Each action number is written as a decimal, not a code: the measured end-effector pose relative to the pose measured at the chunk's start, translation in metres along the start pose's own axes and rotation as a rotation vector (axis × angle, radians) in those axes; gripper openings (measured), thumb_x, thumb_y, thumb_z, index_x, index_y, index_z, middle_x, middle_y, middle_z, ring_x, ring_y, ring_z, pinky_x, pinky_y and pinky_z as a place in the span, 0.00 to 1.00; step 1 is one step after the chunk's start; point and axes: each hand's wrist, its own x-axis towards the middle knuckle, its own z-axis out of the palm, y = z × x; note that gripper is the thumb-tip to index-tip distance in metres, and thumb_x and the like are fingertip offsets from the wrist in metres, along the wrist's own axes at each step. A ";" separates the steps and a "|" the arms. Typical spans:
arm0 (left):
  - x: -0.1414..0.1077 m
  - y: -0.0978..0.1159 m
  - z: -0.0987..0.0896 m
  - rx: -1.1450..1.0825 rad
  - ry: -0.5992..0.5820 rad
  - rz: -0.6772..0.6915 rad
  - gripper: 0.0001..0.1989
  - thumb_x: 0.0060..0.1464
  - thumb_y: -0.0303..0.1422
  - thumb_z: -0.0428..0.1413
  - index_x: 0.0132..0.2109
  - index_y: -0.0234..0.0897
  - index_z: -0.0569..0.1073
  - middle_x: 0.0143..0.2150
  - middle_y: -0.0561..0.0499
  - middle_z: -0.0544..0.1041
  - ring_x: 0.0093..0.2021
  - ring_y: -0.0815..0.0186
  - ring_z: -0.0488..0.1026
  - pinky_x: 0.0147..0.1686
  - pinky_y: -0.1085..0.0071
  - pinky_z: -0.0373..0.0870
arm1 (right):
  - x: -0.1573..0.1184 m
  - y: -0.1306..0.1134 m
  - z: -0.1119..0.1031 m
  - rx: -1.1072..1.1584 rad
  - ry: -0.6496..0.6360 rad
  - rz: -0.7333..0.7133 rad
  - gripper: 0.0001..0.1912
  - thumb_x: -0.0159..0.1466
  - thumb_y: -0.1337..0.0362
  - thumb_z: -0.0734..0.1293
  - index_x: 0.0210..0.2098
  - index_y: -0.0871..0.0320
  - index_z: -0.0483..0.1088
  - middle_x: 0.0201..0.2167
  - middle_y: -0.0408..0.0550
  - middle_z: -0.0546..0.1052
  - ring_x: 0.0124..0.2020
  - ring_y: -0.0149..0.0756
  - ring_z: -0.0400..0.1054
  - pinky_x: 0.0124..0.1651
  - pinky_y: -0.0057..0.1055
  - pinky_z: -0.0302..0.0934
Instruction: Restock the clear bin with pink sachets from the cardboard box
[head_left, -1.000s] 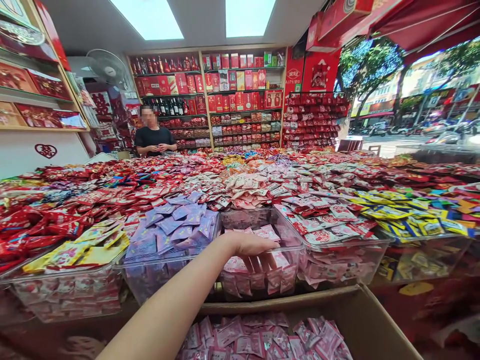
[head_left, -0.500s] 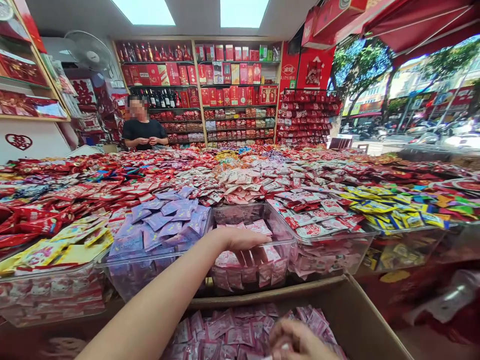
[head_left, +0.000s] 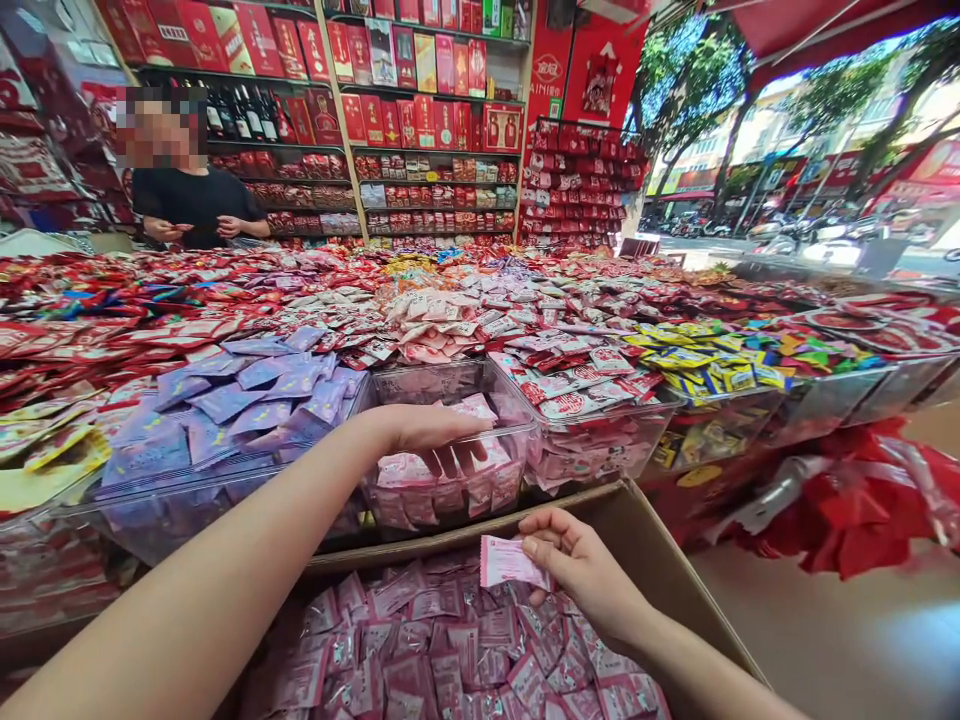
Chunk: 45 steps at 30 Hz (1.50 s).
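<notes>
My left hand [head_left: 431, 432] reaches over the front rim of a clear bin [head_left: 517, 432], its fingers apart and pointing down above pink packets [head_left: 427, 470] inside. My right hand [head_left: 574, 565] pinches a pink and white packet [head_left: 512, 562] between thumb and fingers. That packet is held above an open cardboard box [head_left: 660, 560], where many pink packets [head_left: 450, 650] lie in a loose layer.
Purple packets [head_left: 255, 400] fill the bin on the left, and red and white packets [head_left: 585, 385] the one on the right. Yellow packets [head_left: 705, 360] lie farther right. A person in black [head_left: 196, 205] stands behind the display. Red bags [head_left: 847, 500] hang at the right.
My right hand has risen from the packets in the cardboard box and now shows a pink and white packet clearly. The view has shifted right and down; my left hand stays over the bin.
</notes>
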 end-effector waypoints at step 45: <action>-0.007 -0.008 -0.017 0.102 0.826 0.088 0.11 0.54 0.37 0.45 0.33 0.34 0.66 0.33 0.51 0.71 0.31 0.68 0.69 0.31 0.69 0.63 | 0.119 -0.185 0.057 -1.432 -0.025 -0.455 0.07 0.46 0.77 0.64 0.25 0.65 0.71 0.19 0.47 0.72 0.26 0.36 0.67 0.30 0.29 0.58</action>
